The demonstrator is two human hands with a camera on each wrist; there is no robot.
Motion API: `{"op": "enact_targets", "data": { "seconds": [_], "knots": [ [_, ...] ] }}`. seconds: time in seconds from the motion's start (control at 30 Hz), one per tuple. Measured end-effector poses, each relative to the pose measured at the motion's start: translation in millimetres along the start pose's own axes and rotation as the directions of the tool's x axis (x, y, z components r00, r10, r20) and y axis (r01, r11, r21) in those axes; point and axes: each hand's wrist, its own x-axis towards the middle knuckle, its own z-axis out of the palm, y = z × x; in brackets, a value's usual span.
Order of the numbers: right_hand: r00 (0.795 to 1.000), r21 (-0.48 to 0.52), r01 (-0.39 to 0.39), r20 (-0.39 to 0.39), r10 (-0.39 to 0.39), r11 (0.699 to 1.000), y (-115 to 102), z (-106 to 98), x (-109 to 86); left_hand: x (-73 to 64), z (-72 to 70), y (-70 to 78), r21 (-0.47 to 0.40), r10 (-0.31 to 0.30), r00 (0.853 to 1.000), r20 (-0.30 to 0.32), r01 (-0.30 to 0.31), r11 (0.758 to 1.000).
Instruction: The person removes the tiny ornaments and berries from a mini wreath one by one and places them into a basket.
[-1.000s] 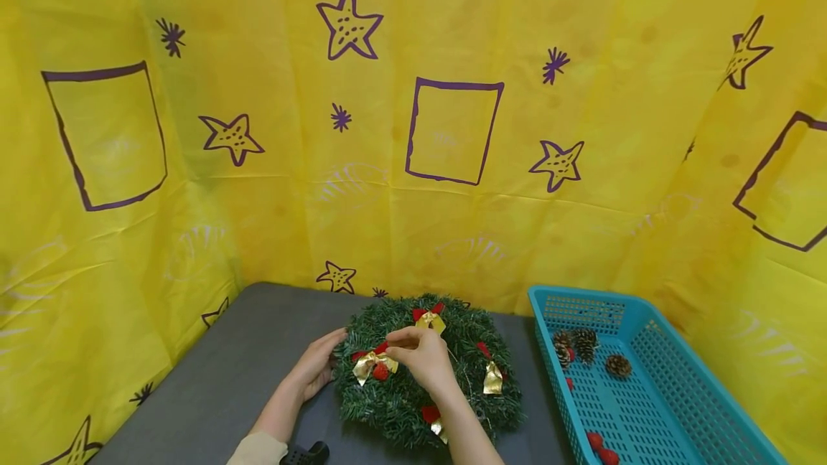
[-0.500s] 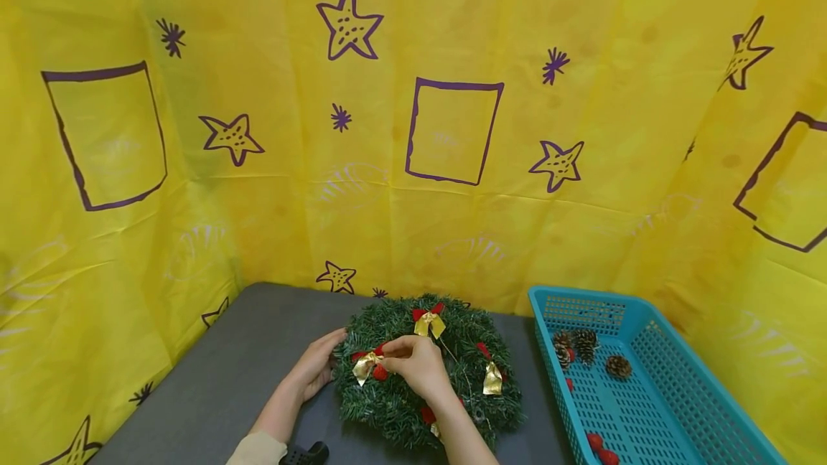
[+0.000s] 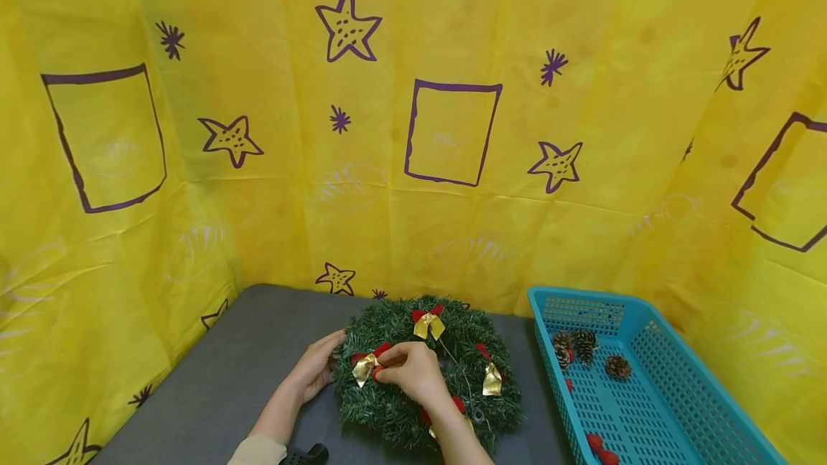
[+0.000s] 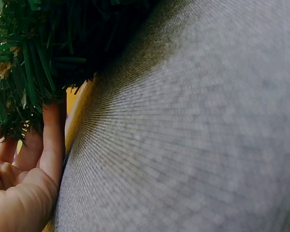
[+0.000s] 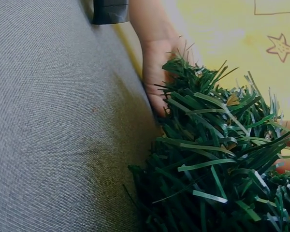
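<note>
A round green artificial wreath (image 3: 375,407) lies on the dark table, dressed with gold bows that have red ribbon behind them. At the wreath's left edge, my left hand (image 3: 318,364) grips the greenery from the side; in the left wrist view its fingers (image 4: 53,140) reach in against the needles. My right hand (image 3: 413,373) leans over the wreath and pinches the right side of the left gold bow (image 3: 365,369), hiding that part. Its thumb overlaps a small red ball (image 3: 377,374) beside the bow. Another gold bow (image 3: 428,323) sits at the top, and one (image 3: 492,379) at the right.
A turquoise plastic basket (image 3: 646,305) stands to the right, holding several pine cones (image 3: 618,367) and red balls (image 3: 608,457). Near the front table edge lies a black object (image 3: 309,455). Yellow patterned cloth (image 3: 291,235) encloses the table (image 3: 213,393).
My right hand has come down and slightly left from above the bow, its fingertips now at the bow's right side and the red ball. My left hand stays at the wreath's edge.
</note>
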Motion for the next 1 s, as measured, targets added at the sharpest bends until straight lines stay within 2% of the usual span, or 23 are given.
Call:
{"op": "enact_targets", "data": {
  "seconds": [0.23,0.63,0.87,1.0],
  "knots": [
    [1.0,-0.018,0.0,0.007,0.0,1.0,2.2,1.7,0.1,-0.1,-1.2,-1.9,-0.039,-0.011,1.0,-0.014,0.01,0.999],
    [1.0,-0.061,0.01,-0.007,-0.01,0.998,2.8,4.1,-0.5,-1.6,-0.2,-1.7,-0.039,-0.008,1.0,-0.028,0.007,0.999],
    [1.0,-0.049,0.012,-0.006,-0.012,0.999,1.2,2.3,-0.5,-2.3,-2.2,-1.8,-0.053,0.034,0.999,0.021,-0.033,0.998],
    [1.0,-0.039,0.004,-0.004,-0.004,0.999,1.0,1.1,-0.6,-1.4,-2.3,-2.4,-0.059,0.032,0.999,0.019,-0.03,0.998]
  ]
}}
